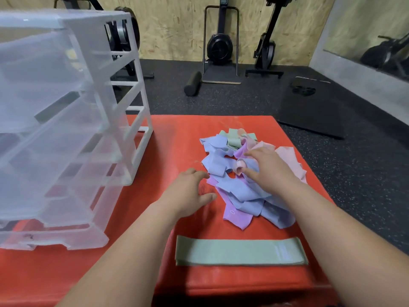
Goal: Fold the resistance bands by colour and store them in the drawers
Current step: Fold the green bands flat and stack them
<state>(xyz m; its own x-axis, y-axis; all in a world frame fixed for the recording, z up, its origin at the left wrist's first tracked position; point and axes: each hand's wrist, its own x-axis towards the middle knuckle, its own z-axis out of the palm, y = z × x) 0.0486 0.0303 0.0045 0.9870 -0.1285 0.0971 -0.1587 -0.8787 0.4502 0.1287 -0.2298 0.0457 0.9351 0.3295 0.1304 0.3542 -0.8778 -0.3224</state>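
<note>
Fingers spread on both, the right hand (272,171) rests on the tangled pile of bands (239,191) beneath it, the left hand (190,191) just beside it, so pulling one colour may drag snagged neighbours along.

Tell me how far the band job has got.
Done: one green band lies flat, apart from the pile. In hand: right hand rests on the pile, left hand at its edge. Left: the whole mixed pile; drawer unit contents unclear.
</note>
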